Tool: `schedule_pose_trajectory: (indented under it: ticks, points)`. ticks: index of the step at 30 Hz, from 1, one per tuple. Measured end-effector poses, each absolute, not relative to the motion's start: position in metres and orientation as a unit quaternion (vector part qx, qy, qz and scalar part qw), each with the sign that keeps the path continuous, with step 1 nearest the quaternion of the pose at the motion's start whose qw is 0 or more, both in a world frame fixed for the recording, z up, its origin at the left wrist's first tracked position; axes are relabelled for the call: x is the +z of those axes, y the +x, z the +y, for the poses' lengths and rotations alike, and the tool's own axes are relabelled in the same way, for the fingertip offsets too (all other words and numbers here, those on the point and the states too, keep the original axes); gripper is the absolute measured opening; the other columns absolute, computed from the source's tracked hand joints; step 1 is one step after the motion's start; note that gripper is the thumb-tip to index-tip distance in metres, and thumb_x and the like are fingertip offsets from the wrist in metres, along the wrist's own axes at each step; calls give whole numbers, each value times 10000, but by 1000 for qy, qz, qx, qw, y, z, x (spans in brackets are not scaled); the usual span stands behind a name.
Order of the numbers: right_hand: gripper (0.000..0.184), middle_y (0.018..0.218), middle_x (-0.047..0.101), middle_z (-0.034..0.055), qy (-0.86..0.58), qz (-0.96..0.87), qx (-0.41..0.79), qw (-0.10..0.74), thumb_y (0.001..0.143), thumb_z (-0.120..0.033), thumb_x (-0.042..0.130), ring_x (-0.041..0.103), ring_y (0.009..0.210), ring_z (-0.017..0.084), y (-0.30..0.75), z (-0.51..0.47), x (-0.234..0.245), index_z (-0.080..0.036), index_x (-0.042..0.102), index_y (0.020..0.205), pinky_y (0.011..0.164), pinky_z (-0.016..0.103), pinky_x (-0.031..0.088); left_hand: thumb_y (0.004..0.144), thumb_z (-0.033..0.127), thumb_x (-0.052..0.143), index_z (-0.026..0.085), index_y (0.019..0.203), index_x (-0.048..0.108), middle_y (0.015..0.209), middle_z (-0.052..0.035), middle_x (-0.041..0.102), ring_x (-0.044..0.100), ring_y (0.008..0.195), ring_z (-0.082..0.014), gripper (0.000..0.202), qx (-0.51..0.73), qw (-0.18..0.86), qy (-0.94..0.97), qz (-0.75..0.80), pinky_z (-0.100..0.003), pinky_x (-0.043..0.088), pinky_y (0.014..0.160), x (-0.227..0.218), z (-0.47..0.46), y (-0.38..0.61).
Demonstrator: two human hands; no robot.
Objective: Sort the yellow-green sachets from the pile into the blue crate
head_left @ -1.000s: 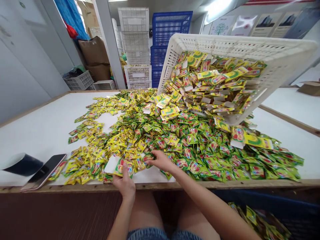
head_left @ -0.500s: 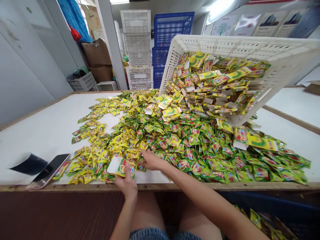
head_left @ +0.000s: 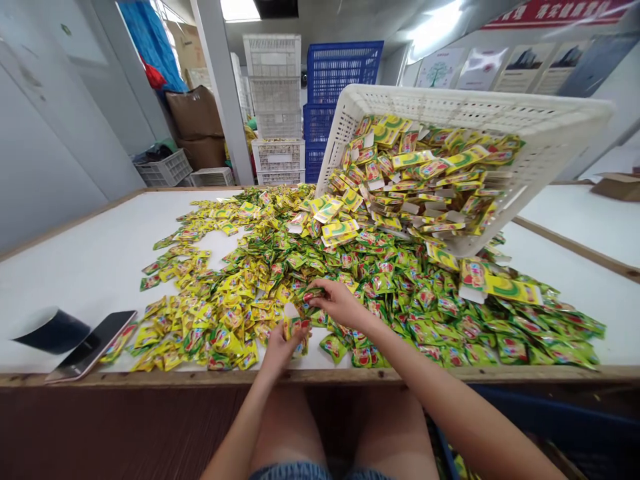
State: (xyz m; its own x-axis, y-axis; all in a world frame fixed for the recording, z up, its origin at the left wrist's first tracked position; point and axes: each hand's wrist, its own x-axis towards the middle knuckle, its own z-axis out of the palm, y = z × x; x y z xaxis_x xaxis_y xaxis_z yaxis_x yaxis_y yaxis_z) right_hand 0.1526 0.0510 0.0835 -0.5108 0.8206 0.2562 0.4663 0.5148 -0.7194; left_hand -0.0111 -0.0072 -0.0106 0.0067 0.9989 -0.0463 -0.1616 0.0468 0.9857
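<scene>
**A:** What do we take in first?

**B:** We begin with the room. 1 stack of blue crates (head_left: 343,70) and 1 of white crates (head_left: 273,87) stand by the far opening, beside a grey pillar (head_left: 220,100). Posters (head_left: 480,67) hang on the right wall.

**A:** And the surface?

**B:** We see a broad white tabletop (head_left: 70,267) with a wooden edge, bare on its left side.

**A:** Why does the white basket (head_left: 500,110) lean like that?

**B:** It rests tilted with its mouth toward us. We judge that the lean lets its load slide out onto the surface.

**A:** So that explains the spread?

**B:** We think so. The heap of packets (head_left: 400,287), yellow and green, runs from the basket's mouth to the near edge. It thins toward the left, which puts loose packets within easy reach.

**A:** Anything set aside?

**B:** A phone (head_left: 95,341) lies flat at the near left edge, touching a dark curved object (head_left: 50,331). Both are well apart from the hands.

**A:** And our 2 hands?

**B:** The left hand (head_left: 279,348) hovers at the near edge, its fingers closed round a small stack (head_left: 296,328). We judge the packets are kept edge to edge so they stay together. The right hand (head_left: 343,303) is just beyond it. Its fingers pinch a single packet (head_left: 314,293) at the heap's near fringe, close to the stack.
</scene>
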Motion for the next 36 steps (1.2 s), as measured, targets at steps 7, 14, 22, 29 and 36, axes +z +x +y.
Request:
schedule_pose_trajectory:
  ticks: [7, 14, 22, 29, 36]
  points:
    - [242, 875, 589, 82, -374, -919, 82, 88, 662, 4, 498, 552, 824, 178, 137, 52, 94, -137, 581, 840, 658, 239, 384, 659, 357, 683, 143, 950, 586, 840, -84, 689, 639, 763, -219, 375, 489, 570, 497, 435, -317, 491, 685, -12, -11, -6]
    - [208, 899, 624, 99, -383, -917, 101, 37, 688, -52, 530, 582, 856, 202, 127, 47, 90, -140, 586, 868, 675, 247, 402, 639, 365, 696, 164, 940, 589, 877, -62, 681, 616, 798, -205, 377, 481, 575, 511, 421, -304, 472, 737, -3, -14, -5]
    - [166, 848, 639, 166, -490, -867, 93, 6, 671, -35, 528, 607, 811, 247, 125, 33, 96, -92, 602, 808, 661, 280, 416, 660, 402, 664, 160, 1001, 580, 977, -81, 669, 606, 897, -237, 426, 479, 568, 531, 407, -327, 460, 799, 1, -16, -2]
    - [199, 885, 624, 149, -541, -833, 99, 60, 718, -56, 495, 591, 831, 231, 127, 31, 87, -105, 532, 908, 676, 285, 403, 686, 371, 645, 166, 1044, 559, 1024, -93, 658, 597, 951, -243, 421, 495, 546, 533, 417, -336, 446, 837, 1, -16, -4]
    - [119, 898, 592, 112, -565, -811, 113, 98, 754, -139, 508, 563, 839, 208, 128, 35, 72, -136, 515, 872, 695, 278, 393, 741, 352, 582, 159, 1074, 543, 988, -97, 659, 595, 916, -239, 387, 502, 503, 554, 433, -339, 451, 803, -5, -16, -5]
